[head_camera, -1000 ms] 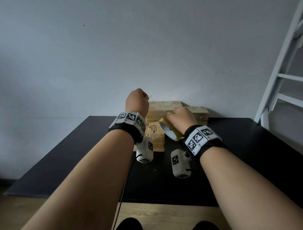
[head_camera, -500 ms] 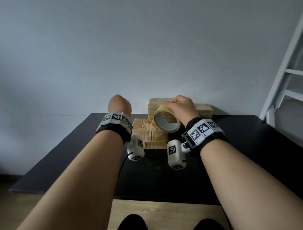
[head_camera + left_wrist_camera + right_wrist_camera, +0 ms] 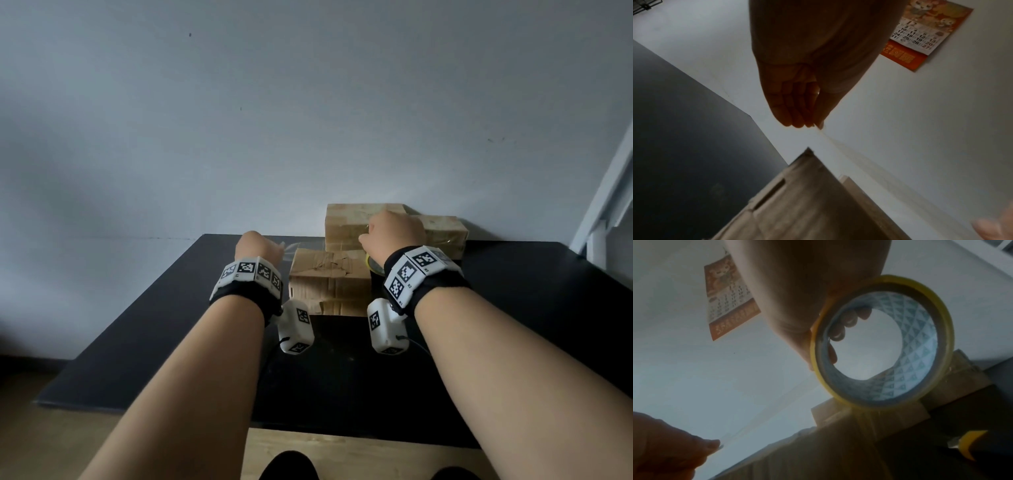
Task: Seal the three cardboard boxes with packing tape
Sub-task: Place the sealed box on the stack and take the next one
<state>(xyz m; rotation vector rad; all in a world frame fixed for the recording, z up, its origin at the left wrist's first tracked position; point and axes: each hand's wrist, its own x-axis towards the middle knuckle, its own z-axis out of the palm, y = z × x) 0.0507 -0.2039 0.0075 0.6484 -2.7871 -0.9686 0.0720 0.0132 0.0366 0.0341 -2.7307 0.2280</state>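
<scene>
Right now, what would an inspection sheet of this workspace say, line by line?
Surface: black table, against a grey wall.
Job's things: three cardboard boxes; front box with crumpled tape on top, two more behind. Roll of packing tape; clear strip stretched between the hands.
Clutter: a yellow object beside the front box, identity unclear.
Hands: left hand pinches the strip's end; right hand grips the roll, fingers through its core.
Cables: thin cable at the right wrist camera.
Surroundings: wall calendar; white frame on the right.
</scene>
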